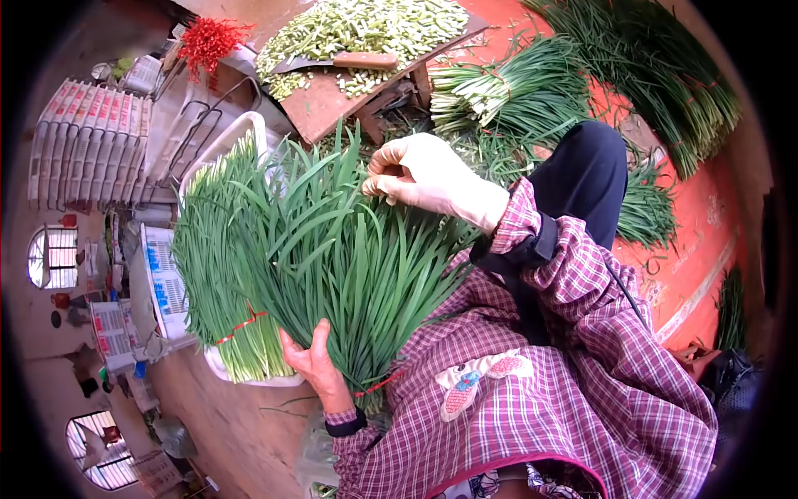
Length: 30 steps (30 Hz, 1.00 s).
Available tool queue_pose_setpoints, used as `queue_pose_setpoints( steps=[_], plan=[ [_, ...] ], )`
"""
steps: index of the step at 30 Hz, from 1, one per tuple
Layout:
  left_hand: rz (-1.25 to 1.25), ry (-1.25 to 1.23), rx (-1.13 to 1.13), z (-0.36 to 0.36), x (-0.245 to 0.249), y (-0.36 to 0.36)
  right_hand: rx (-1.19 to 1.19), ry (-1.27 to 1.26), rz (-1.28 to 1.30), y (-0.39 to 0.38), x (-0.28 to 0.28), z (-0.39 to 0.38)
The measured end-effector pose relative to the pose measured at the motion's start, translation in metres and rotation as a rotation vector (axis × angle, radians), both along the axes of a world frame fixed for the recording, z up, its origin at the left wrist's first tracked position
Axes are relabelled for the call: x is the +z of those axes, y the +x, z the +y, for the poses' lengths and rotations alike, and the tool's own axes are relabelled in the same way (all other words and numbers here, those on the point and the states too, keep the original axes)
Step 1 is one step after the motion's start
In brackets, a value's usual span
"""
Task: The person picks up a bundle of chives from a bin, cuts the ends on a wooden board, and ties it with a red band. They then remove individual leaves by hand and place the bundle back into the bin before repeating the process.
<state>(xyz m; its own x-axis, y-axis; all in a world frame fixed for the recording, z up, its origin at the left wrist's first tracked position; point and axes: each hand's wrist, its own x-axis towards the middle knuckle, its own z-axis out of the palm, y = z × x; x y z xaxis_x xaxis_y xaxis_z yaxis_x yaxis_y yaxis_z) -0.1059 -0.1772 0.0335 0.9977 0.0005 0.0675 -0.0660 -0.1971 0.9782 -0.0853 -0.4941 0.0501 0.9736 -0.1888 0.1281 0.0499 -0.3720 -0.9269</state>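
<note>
My left hand (312,361), bare, holds the side of a loose-topped bunch of long green leaves (366,274), tied with a red band near my lap. Its thumb and one finger show; the rest are hidden. Above the leaf tips is my right hand (432,179) in a pale glove, thumb and fingers pinched together. Whatever may be between those fingertips is too small to tell. Beside the bunch, a second bundle with pale stems (258,349) and a red band lies in a white basket (218,366).
Chopped pale-green stems (374,29) and a wooden-handled knife (366,61) lie on a small wooden table (320,112). More green bundles (507,87) rest on the red surface (698,274) at the right. Red ties (208,43) and stacked white crates (87,145) stand at the upper left.
</note>
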Motion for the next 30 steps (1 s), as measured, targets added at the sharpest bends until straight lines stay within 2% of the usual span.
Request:
queue_pose_setpoints(
  steps=[2,3,4,6,8,9,10,12,14,16,21,23,24,26,28,30],
  plan=[
    [0.004,-0.007,-0.001,0.000,0.000,0.000,0.025,0.465,-0.083,0.007,-0.012,-0.005],
    [0.010,-0.013,0.000,-0.001,0.001,0.000,-0.030,0.568,-0.089,0.006,-0.004,-0.014],
    [0.012,-0.012,0.003,-0.001,0.002,0.000,-0.090,0.556,-0.305,0.004,-0.007,-0.026],
    [0.030,0.019,0.022,-0.002,0.003,0.000,-0.155,0.604,-0.464,0.003,-0.008,-0.054],
    [0.033,0.026,0.017,0.000,0.001,0.001,-0.146,0.633,-0.500,-0.008,0.005,-0.059],
    [0.028,0.032,0.010,0.001,0.000,0.002,-0.202,0.406,-0.334,-0.018,0.021,-0.057],
    [0.031,0.032,0.010,0.002,-0.001,0.003,-0.133,0.316,-0.404,-0.026,0.022,-0.054],
    [0.027,0.035,0.012,0.003,-0.002,0.004,-0.064,0.253,-0.126,-0.035,0.028,-0.041],
    [0.024,0.018,0.003,0.002,-0.001,0.003,-0.011,-0.076,-0.062,-0.038,0.027,-0.030],
    [0.017,0.003,-0.004,0.001,0.000,0.002,0.049,-0.357,-0.135,-0.036,0.021,-0.021],
    [-0.010,-0.019,-0.008,0.002,-0.003,0.003,0.069,-0.530,-0.113,-0.026,-0.003,-0.003],
    [-0.014,-0.026,-0.011,0.001,-0.002,0.003,0.011,-0.525,-0.306,-0.026,-0.009,0.002],
    [-0.017,-0.033,-0.014,0.001,-0.001,0.003,0.010,-0.524,-0.306,-0.025,-0.008,0.000],
    [0.005,-0.034,-0.017,0.004,-0.002,0.004,-0.281,-0.166,-0.329,-0.023,-0.006,-0.008],
    [0.028,-0.034,-0.024,0.004,-0.002,0.005,-0.353,-0.356,-0.469,-0.023,0.012,-0.018],
    [0.027,-0.041,-0.017,0.003,-0.001,0.007,-0.208,-0.469,-0.434,-0.020,0.019,-0.014]
  ],
)
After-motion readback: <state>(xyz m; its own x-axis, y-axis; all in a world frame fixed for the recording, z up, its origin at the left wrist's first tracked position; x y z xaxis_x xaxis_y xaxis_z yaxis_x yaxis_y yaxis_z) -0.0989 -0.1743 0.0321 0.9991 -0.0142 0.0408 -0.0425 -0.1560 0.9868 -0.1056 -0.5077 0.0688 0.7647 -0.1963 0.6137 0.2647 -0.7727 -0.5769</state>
